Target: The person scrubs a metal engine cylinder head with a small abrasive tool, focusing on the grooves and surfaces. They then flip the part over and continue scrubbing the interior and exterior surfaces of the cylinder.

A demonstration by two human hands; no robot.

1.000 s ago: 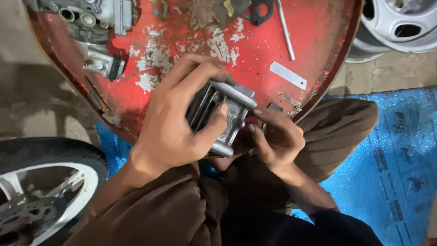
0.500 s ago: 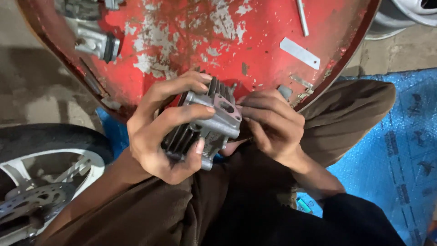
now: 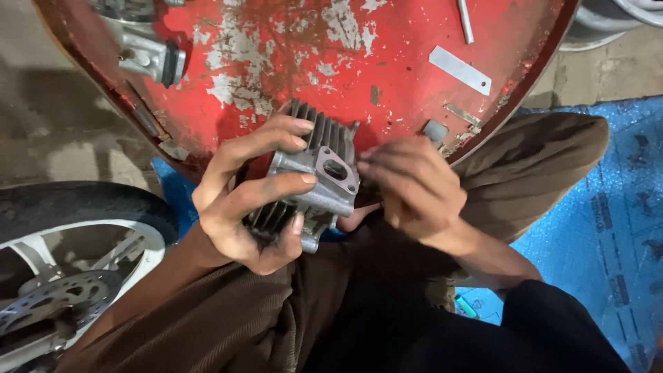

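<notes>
Gripping the finned metal cylinder (image 3: 311, 183) at frame centre, my left hand (image 3: 242, 200) wraps it firmly; my right hand (image 3: 414, 190) pinches at its right flange, contents hidden, above the red tray (image 3: 387, 62).

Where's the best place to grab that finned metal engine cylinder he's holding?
Wrap the finned body of the engine cylinder from its left side, as the left hand does: the fins give purchase, and this probably keeps the flat ported face clear for the right hand.
</notes>
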